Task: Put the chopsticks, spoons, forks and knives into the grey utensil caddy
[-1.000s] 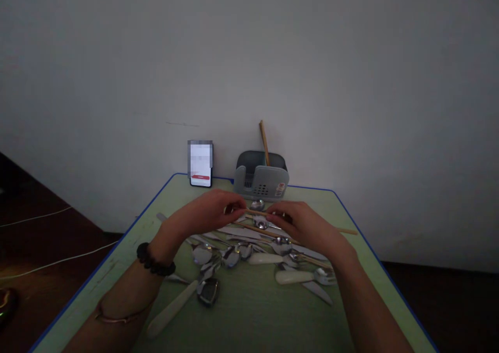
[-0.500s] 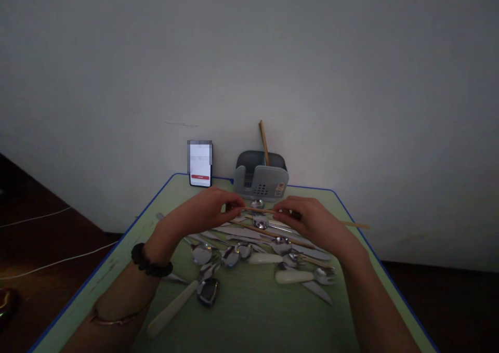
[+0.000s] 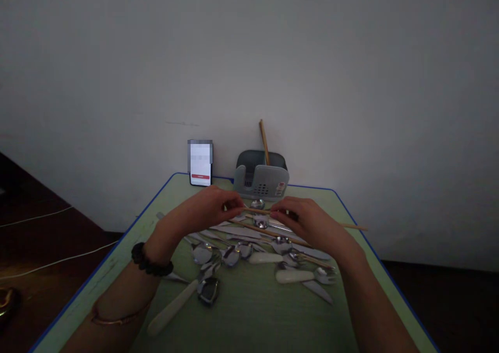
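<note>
My left hand [image 3: 212, 207] and my right hand [image 3: 306, 215] pinch a light wooden chopstick [image 3: 258, 210] between them, held sideways above the cutlery; whether a second one lies against it I cannot tell. Its far end shows beyond my right wrist. Under and in front of my hands lie several metal spoons [image 3: 231, 256], table knives [image 3: 237, 231] and another chopstick [image 3: 253, 227]. A fork with a pale handle [image 3: 295, 276] rests at the right, and a long pale-handled piece [image 3: 171, 310] lies at the left, its head beside a square-headed spoon [image 3: 208, 290].
A grey cutlery holder [image 3: 268, 182] stands at the table's back edge, with upright chopsticks [image 3: 264, 141] in it. Left of it a phone [image 3: 200, 163] leans on the wall [image 3: 249, 56]. The green table [image 3: 249, 322] has a blue edge.
My right hand has shifted very slightly left along the chopstick. My left hand and the cutlery on the table look almost the same.
</note>
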`<state>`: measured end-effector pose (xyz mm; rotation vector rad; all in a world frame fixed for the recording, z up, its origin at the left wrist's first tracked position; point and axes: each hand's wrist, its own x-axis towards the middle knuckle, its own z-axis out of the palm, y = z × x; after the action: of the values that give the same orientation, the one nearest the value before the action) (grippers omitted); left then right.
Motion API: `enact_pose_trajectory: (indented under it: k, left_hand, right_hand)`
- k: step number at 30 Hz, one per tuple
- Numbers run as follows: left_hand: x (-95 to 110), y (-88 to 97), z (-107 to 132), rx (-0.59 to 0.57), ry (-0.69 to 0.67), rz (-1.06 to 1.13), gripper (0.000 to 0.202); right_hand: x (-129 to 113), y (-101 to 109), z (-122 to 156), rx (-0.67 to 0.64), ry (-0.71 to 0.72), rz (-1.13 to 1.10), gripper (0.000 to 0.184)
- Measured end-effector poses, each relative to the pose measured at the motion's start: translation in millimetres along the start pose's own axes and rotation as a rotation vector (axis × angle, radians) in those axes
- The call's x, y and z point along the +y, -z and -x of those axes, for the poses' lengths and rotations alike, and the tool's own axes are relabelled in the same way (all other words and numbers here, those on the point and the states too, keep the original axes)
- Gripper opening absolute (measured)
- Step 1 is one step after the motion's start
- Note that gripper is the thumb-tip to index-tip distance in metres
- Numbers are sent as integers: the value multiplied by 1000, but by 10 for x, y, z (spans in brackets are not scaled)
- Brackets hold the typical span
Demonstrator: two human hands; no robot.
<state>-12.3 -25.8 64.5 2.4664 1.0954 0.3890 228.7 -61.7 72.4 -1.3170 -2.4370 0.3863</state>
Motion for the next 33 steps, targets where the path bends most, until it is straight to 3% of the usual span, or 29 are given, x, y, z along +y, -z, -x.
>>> enact_pose_trajectory:
  k: [16, 23, 33]
  left_hand:
    - [49, 3, 15, -65, -61, -21, 26]
    - [95, 23, 27, 10, -64, -52, 21]
    - [121, 34, 54, 50, -94, 17, 19]
  right_hand:
    - [3, -19, 5, 81, 47, 61, 10]
    - [-42, -31, -5, 89, 44, 53, 22]
    - [-19, 38, 40, 175, 101, 81, 19]
